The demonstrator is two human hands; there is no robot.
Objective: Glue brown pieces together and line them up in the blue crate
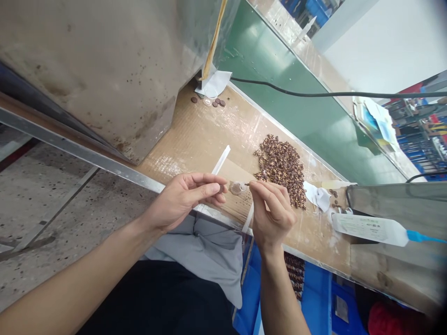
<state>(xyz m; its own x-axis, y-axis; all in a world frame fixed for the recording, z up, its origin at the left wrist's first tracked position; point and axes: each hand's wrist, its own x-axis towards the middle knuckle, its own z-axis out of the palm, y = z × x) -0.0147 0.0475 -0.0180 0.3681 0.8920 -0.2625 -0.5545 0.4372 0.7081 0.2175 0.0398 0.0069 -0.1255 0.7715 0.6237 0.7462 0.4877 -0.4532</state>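
Observation:
My left hand (192,195) is closed in a pinch over the front of the bench, with a small dark brown piece (221,188) showing at the thumb tip. Facing it, my right hand (272,209) pinches a tiny dark, thin piece (247,184) between thumb and forefinger. What kind of piece each is I cannot make out. Between the fingertips, a small clear round dish (237,188) sits on the cardboard-covered bench top (195,144). Just beyond my right hand is a large pile of small brown and gold parts (281,167).
Brown discs (218,102) lie by a white cloth (216,83) at the back. A bottle with a blue nozzle (370,228) lies at right. A metal housing (104,70) bounds the left, a green panel (279,83) the far side. Blue crates (316,293) stand below.

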